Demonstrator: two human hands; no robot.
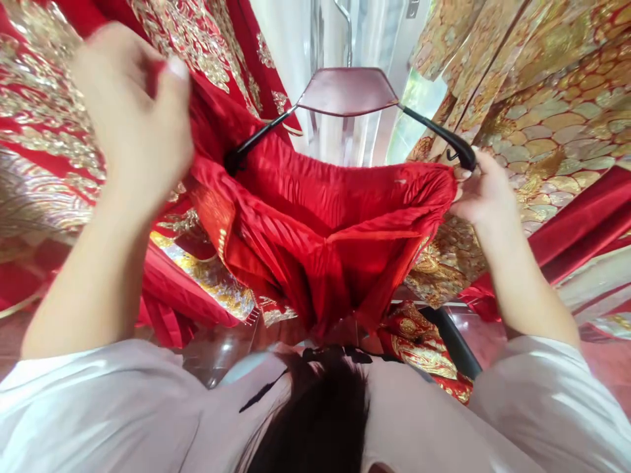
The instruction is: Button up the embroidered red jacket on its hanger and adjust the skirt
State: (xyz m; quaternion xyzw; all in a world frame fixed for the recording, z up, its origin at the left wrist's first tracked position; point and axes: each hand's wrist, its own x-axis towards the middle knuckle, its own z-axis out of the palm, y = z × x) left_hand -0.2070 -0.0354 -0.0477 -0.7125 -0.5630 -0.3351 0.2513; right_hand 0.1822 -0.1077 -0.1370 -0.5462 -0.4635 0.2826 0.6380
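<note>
Overhead, a red skirt (325,230) hangs open-waisted from a hanger (348,92) with black arms and a maroon middle, its pleats falling toward the floor. At the skirt's right edge the right hand (480,194) pinches the waistband, fingers closed on the cloth just beside the hanger's black tip. At the other edge the left hand (131,115), blurred, is clenched on a fold of the red fabric near the hanger's left arm. Around the skirt hang embroidered robes: red and gold (44,131) on the left, gold scale-patterned (557,105) on the right. White sleeves (98,407) cover both arms.
</note>
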